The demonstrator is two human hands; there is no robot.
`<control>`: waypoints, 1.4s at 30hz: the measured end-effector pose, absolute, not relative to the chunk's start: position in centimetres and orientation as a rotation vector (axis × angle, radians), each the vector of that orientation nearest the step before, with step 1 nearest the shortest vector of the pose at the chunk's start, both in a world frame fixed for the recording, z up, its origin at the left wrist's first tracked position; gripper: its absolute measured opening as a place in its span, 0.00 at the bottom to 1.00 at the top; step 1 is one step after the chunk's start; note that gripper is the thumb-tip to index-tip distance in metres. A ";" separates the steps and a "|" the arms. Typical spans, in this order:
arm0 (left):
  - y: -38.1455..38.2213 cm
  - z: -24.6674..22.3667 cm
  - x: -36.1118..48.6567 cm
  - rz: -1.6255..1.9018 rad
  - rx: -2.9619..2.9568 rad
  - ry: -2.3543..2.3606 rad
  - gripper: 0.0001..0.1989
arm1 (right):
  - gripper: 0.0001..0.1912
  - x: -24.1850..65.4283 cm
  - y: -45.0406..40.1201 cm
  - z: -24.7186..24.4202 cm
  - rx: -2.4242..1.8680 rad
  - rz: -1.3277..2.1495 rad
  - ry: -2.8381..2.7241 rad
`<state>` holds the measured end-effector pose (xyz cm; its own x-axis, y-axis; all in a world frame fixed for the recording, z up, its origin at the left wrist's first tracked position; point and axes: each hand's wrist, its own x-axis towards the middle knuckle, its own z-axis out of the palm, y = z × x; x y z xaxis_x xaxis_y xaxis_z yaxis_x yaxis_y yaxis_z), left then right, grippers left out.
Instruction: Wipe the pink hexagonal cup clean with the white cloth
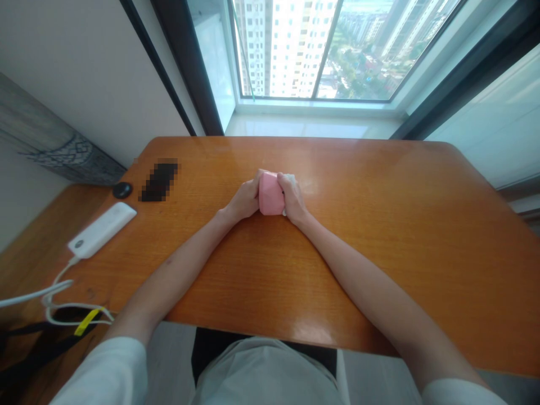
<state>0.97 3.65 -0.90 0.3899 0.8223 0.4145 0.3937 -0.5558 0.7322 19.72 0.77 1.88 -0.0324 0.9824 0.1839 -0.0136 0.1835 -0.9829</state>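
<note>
Orange wooden desk [379,236], far left: white power bank [101,230], its white cable [37,293] trailing off the edge, then a black disc [122,190] and a blurred dark patch [159,181]. Mid-desk, the left hand [240,199] grips a pink object [270,194], fingers [253,188] pressed together on it. A white scrap [289,180] shows beside it. The right hand [295,202] clasps the other side, fingers [291,188] also closed.

We see a pale pink block [270,194] with a white scrap [289,179] against it, on an orange wood-grain surface [379,236]; nearby lie a white power bank [102,229] and a white cable [50,292] with a yellow tag [86,322].
</note>
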 end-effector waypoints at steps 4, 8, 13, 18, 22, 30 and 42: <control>3.4 -0.7 0.9 1.065 2.148 1.043 0.21 | 0.37 19.7 0.8 1.7 -1.050 1.098 -1.313; 3.4 -1.1 0.6 1.075 2.261 1.105 0.26 | 0.37 19.7 0.9 1.6 -1.038 1.084 -1.317; 3.3 -1.7 0.1 1.141 2.453 1.063 0.37 | 0.36 19.8 1.0 1.5 -1.066 1.079 -1.323; 3.6 -1.3 -0.6 1.161 2.698 0.931 0.33 | 0.38 19.7 1.0 1.4 -1.074 1.072 -1.302; 3.8 -1.0 -1.1 1.102 2.742 0.920 0.34 | 0.38 19.6 1.0 1.4 -1.064 1.086 -1.285; 3.8 -1.2 0.0 1.200 2.530 0.829 0.33 | 0.39 19.7 1.8 0.4 -1.082 1.105 -1.244; 3.2 1.2 0.8 1.041 2.318 0.891 0.29 | 0.37 20.1 1.4 0.7 -0.992 1.119 -1.269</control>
